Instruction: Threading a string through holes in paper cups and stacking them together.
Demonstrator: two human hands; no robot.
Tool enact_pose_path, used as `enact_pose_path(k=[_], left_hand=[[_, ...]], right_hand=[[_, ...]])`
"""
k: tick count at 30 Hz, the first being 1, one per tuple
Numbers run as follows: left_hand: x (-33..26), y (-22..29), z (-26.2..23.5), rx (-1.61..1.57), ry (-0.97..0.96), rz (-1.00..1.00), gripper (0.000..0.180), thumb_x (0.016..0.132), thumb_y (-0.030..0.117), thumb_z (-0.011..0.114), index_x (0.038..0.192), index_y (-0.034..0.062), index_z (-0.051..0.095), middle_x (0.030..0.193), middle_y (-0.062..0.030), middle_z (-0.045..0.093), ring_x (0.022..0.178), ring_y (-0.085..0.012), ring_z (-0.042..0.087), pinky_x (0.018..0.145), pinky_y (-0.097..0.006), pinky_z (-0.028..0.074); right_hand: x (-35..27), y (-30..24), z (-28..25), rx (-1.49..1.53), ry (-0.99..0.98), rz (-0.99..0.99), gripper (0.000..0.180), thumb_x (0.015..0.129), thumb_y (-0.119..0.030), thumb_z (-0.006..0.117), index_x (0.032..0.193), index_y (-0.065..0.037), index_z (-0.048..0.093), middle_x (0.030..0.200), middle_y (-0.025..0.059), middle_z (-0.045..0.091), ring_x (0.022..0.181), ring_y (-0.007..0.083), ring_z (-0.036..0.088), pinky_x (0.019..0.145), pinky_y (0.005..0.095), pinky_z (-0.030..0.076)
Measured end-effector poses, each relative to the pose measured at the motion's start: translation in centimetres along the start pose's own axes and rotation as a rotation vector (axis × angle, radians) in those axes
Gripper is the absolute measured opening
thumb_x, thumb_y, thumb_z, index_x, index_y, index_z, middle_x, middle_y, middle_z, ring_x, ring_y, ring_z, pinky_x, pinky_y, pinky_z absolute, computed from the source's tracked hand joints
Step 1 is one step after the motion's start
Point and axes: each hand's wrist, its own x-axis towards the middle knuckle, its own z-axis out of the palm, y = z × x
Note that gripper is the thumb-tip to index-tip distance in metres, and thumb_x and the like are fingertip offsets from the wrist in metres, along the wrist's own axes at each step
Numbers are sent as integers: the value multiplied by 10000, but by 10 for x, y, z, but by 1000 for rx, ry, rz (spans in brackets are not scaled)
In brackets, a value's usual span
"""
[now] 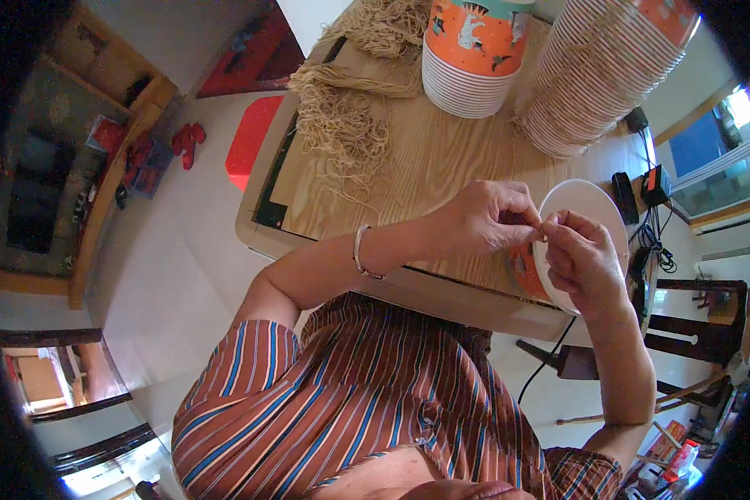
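Observation:
Over an orange paper bucket with a white inside [590, 198], my two hands meet at the fingertips. My left hand [496, 218], a bangle on its wrist, reaches across with thumb and forefinger pinched. My right hand [585, 257] is closed too, its thumb and forefinger pressed against the left fingertips. Whatever they pinch is too small to make out. The bucket sits near the table's front right edge, partly hidden behind the hands.
Tan string bundles [342, 125] lie loosely on the wooden table [308, 212]. Beyond stand a short stack of orange paper buckets [473, 62] and a tall leaning stack [604, 79] with tan strands. Black adapters and cables [657, 185] lie at right; a red stool [254, 137] stands left.

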Motion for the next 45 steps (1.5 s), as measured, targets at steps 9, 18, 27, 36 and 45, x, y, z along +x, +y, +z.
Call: enact_pose_path(k=[9,18,27,36,45], left_hand=[[-1,-6,-2,-68,-17,16,118,877,97,652,951,9,676,894,-43,588,877,-135,571,799,-274,444],[-4,-19,7,-418,-24,-119,166,942,141,596,998,2,667,936,-23,613,886,-107,579,814,-263,461],[-6,-14,13,-557,29,-181,165,950,140,585,1013,6,658,946,-18,631,886,-105,595,810,-263,483],[-4,-2,10,-11,81,87,121,903,84,619,988,7,657,900,-48,575,904,-166,582,799,-306,462],[-1,7,7,276,83,190,105,874,91,634,940,9,634,882,-113,567,857,-270,604,763,-355,483]], right_hand=[[1,2,-7,-58,-69,-31,134,938,-190,597,900,-61,596,614,-32,491,457,53,419,407,209,346],[6,15,1,-274,57,-293,56,938,-104,572,940,-53,549,682,19,565,566,77,532,484,234,440],[-4,23,0,-683,173,-695,74,869,-22,592,929,-18,551,813,88,619,730,137,614,688,285,512],[-16,16,13,-899,251,-760,115,870,-78,643,958,-18,600,827,109,629,709,198,626,668,312,507],[-17,15,12,-1037,265,-820,44,889,-46,587,927,-27,596,866,149,640,752,311,653,651,375,518]])
